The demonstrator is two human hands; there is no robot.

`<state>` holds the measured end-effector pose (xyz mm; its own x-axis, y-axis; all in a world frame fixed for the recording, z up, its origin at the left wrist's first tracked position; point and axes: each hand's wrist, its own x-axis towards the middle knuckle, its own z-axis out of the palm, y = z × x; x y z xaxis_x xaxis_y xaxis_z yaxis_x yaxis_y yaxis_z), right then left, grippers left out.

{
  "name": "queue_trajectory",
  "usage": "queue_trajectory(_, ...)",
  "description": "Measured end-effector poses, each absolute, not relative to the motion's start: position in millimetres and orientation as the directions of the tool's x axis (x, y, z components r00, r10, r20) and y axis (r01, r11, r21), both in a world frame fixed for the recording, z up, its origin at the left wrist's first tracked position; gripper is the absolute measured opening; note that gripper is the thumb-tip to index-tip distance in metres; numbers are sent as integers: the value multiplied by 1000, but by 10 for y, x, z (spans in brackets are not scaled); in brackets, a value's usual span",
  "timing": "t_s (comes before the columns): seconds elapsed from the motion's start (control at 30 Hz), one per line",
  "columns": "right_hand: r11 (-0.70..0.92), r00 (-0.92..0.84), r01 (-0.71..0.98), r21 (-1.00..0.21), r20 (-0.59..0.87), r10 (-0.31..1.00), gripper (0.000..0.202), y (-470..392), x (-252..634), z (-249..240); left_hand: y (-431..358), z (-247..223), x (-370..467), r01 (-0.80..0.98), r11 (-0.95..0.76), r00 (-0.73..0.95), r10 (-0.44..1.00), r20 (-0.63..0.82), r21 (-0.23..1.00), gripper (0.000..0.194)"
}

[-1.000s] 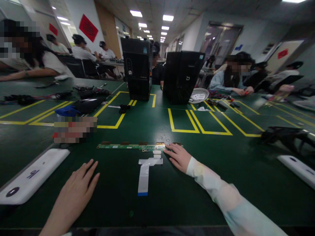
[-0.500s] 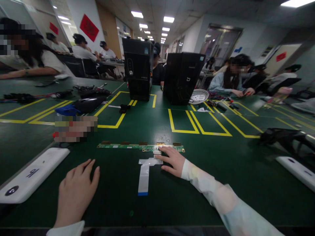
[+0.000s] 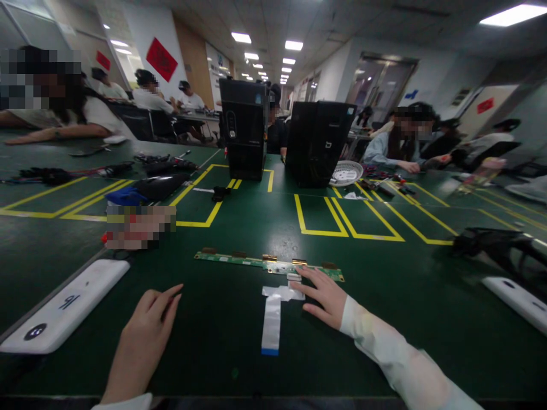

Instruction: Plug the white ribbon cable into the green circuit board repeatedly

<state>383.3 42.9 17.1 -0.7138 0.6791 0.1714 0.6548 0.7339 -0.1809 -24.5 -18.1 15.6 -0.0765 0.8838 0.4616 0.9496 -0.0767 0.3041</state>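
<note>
A long, narrow green circuit board (image 3: 243, 261) with copper-coloured tabs along its far edge lies flat on the table. From its near side a white flat ribbon cable (image 3: 272, 324) bends and runs toward me, ending in a blue strip. My right hand (image 3: 328, 296) rests palm down with fingers spread, one fingertip on the board's right part and another at the cable near its connector. Apart from both, my left hand (image 3: 143, 336) hovers or rests over the table at lower left, fingers stretched loosely and holding nothing.
White devices (image 3: 70, 304) lie at left and right (image 3: 517, 299). Two black computer towers (image 3: 243, 131) stand ahead, beside a white basket (image 3: 347, 172). Yellow tape (image 3: 325, 233) marks the green table. Cables and tools lie farther back. Several people sit around.
The board and its cable have moved right with my right hand, and the board's right end now sits nearer me. My left hand has turned, its fingers closer together. The view has shifted slightly.
</note>
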Motion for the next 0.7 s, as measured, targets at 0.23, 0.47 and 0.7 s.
queue_trajectory(0.23, 611, -571, 779, -142, 244, 784, 53, -98, 4685, 83, -235, 233, -156, 981, 23, -88, 938, 336, 193, 50)
queue_trajectory(0.47, 410, -347, 887, -212, 279, 896, 50, -550, 5617, 23, -203, 281, -127, 983, 21, -71, 959, 275, 183, 52)
queue_trajectory(0.7, 202, -128, 945, -256, 279, 952, 52, -766, 6283, -106, -191, 324, -115, 973, 52, -103, 970, 220, 226, 52)
